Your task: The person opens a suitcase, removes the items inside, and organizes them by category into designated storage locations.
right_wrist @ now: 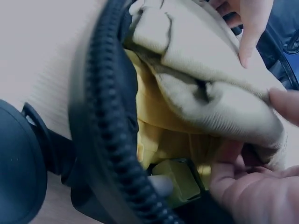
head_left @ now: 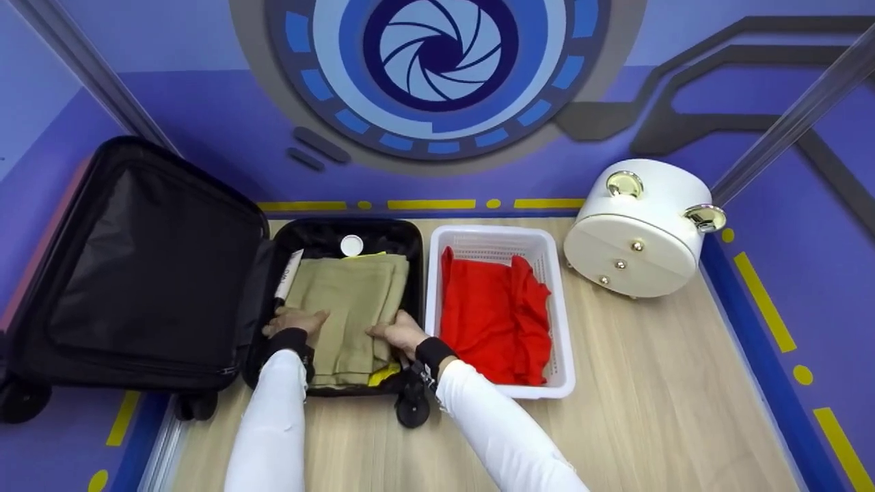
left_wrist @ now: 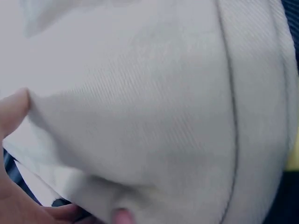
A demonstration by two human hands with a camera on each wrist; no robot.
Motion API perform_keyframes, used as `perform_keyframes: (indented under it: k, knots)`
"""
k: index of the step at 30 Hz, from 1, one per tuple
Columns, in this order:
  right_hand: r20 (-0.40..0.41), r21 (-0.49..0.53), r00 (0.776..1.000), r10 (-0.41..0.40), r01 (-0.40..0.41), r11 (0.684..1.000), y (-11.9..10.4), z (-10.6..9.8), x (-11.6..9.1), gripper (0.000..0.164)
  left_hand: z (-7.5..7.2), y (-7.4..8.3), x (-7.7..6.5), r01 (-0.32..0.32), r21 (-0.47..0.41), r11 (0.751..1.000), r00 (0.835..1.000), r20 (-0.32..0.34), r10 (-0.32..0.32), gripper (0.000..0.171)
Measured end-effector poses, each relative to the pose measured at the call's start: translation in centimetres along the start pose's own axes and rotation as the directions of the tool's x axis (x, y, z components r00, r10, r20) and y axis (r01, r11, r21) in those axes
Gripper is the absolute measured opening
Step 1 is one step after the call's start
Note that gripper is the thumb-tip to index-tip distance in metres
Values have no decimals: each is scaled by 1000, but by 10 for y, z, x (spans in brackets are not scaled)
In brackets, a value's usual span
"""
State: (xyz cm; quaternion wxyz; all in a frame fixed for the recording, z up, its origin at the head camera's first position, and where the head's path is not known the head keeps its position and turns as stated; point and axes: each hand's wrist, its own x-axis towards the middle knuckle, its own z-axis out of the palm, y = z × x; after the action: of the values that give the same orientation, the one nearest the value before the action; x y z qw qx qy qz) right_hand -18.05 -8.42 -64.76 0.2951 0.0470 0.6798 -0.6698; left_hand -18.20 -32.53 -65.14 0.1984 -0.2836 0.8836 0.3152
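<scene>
A folded khaki garment lies in the black suitcase's right-hand shell, over a yellow item that shows at its edges. My left hand grips the garment's left edge, thumb on top and fingers partly hidden beneath. At the opposite edge, my right hand pinches the cloth between thumb and fingers. The right wrist view shows that edge bulging above the yellow fabric, beside a small greenish-yellow object. A white printed packet stands left of the garment, and a white round lid sits behind it.
The suitcase's open lid leans to the left. Right of the shell stands a white plastic basket holding red cloth. Farther right is a white round case with gold handles. A suitcase wheel juts out in front.
</scene>
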Motion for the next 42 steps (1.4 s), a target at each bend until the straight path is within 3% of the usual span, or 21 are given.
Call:
perform_keyframes:
  k: [3,7,11,14,17,21,23,27,30,33,35,39,42]
  knots:
    - [21,-76,1000,2,0,997,-1,-2,-3,34,-8,1,-2,-9,11,1000,999,39,8,112]
    - [19,-143,1000,-20,23,989,0,-6,-3,35,-21,6,-10,-15,14,1000,999,32,14,100]
    - [25,-56,998,-57,58,997,2,-10,1,42,-35,12,-21,-46,-40,998,999,20,47,83]
    - [-10,49,997,-80,81,996,2,-12,4,47,-43,20,-28,-107,-89,990,994,25,109,74]
    - [-47,114,995,-82,87,990,2,-14,5,65,-48,30,-35,-159,-117,980,984,63,167,74]
    - [-68,76,995,-74,79,994,0,-16,1,98,-51,42,-43,-215,-134,967,968,99,229,76]
    - [-79,57,991,-105,110,992,-3,-18,-3,102,-52,46,-47,-248,-137,959,964,69,259,75]
    - [-99,31,977,-188,192,981,-18,-24,-14,94,-58,51,-56,-300,-131,945,954,-67,293,71]
    - [-103,5,969,-224,226,974,-34,-35,-26,92,-64,57,-69,-323,-174,930,942,-151,299,67]
    - [-110,7,956,-270,273,962,-52,-51,-40,90,-65,67,-88,-364,-236,901,921,-236,310,64]
    - [-114,48,945,-306,313,948,-63,-64,-50,87,-63,76,-100,-407,-287,867,899,-297,323,60]
    - [-133,112,909,-395,410,905,-76,-93,-70,77,-49,95,-122,-510,-385,770,842,-407,354,50]
    - [-172,113,889,-425,447,888,-75,-118,-85,72,-32,109,-135,-575,-430,696,808,-429,403,46]
